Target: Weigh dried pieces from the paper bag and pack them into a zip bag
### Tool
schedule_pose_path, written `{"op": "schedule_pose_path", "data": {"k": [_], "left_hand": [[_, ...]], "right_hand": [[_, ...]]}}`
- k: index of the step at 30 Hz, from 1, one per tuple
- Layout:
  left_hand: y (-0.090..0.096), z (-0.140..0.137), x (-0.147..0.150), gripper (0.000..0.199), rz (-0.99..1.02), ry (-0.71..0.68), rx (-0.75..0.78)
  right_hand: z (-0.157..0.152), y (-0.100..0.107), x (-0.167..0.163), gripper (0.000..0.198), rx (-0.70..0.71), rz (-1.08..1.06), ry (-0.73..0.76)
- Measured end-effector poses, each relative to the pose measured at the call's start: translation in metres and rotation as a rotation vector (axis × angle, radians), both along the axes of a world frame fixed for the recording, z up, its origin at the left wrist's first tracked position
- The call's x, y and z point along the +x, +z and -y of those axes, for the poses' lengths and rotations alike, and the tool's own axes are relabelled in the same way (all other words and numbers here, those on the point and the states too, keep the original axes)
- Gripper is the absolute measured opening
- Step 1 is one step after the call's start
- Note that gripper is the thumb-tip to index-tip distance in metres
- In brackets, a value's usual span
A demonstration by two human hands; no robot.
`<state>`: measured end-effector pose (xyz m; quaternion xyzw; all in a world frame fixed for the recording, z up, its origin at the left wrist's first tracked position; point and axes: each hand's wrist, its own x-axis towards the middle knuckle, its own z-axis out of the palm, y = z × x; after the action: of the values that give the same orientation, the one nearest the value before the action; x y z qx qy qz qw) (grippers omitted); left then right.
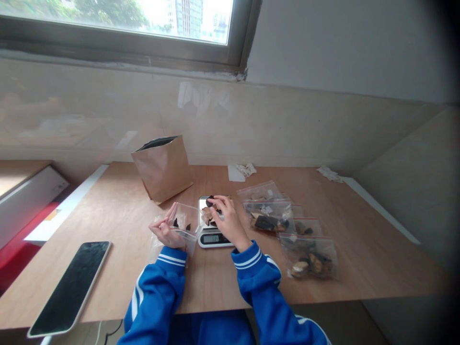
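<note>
Beige and faintly glossy, the wall (287, 120) runs across the middle of the frame, above a wood-toned table (215, 282) that takes up most of the lower half. A metal-framed window (194, 21) occupies the upper left, with greenery and tall buildings beyond the pane. Two blue sleeves with white stripes reach in from the bottom centre. At the lower left a dark-screened phone (72, 287) lies on a slant, its near end past the table's edge. Several zip bags (312, 263) of dark and tan dried pieces overlap right of centre. A brown paper bag (163, 167) stands with its mouth open left of centre, near the wall. At the centre sits a small white scale (214, 232); the digits on its display are too small to read surely.

Just left of the scale, the left hand (167, 232) grips a clear plastic bag (184, 218), fingers and thumb around its side, its mouth toward the scale and a few dark bits inside. The right hand (232, 223) arches over the scale, fingers spread above the brown dried pieces (207, 215) lying on it; whether it pinches one cannot be told. Crumpled paper (247, 169) lies by the wall, above and right of the scale.
</note>
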<state>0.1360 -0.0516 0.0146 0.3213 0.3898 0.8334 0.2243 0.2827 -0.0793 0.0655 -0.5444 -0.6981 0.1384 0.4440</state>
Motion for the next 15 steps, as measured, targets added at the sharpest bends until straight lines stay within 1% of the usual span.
{"op": "schedule_pose_path", "data": {"k": [1, 3, 6, 10, 13, 15], "left_hand": [[0.002, 0.000, 0.001, 0.008, 0.024, 0.001, 0.017], [0.006, 0.001, 0.002, 0.007, 0.062, 0.005, 0.040], [0.006, 0.000, 0.001, 0.006, 0.079, 0.012, 0.048], [0.004, 0.000, -0.001, 0.006, 0.037, 0.036, -0.010], [0.002, 0.000, -0.002, 0.006, 0.008, 0.047, -0.017], [0.001, 0.000, -0.002, 0.006, -0.048, 0.042, -0.049]], "right_hand": [[-0.002, -0.009, 0.004, 0.030, -0.004, 0.072, -0.016], [-0.005, -0.023, 0.008, 0.034, -0.019, 0.212, 0.004], [-0.008, -0.035, 0.008, 0.037, -0.033, 0.354, 0.054], [-0.013, -0.033, 0.007, 0.033, -0.033, 0.444, 0.098], [-0.019, -0.029, 0.011, 0.032, -0.023, 0.511, 0.146], [-0.024, -0.029, 0.013, 0.033, -0.010, 0.535, 0.178]]}}
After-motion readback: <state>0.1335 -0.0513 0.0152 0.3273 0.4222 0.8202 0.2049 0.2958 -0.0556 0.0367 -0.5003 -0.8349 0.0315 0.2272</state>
